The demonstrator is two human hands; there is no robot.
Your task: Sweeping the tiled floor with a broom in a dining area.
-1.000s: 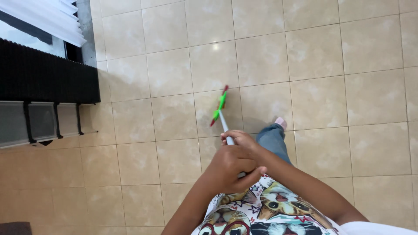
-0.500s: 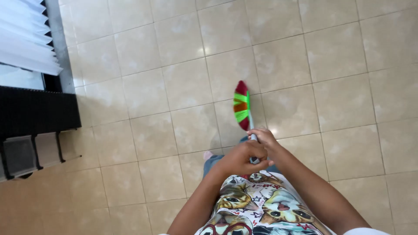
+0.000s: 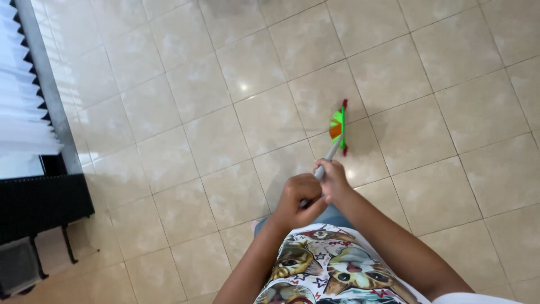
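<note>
Both grips clamp the broom handle [image 3: 326, 163]: left hand [image 3: 298, 200] below, right hand [image 3: 336, 180] above. Head [image 3: 338, 127] at one o'clock; sweeping seems mid-stroke, calling for steady floor [image 3: 185, 112] contact.

Both forearms reached forward from the bottom of the view and met in front of the body. The left hand [image 3: 301, 198] was curled into a fist, fingers wrapped tight, knuckles up. The right hand [image 3: 334, 179] sat just ahead, touching it, fingers likewise closed.
</note>
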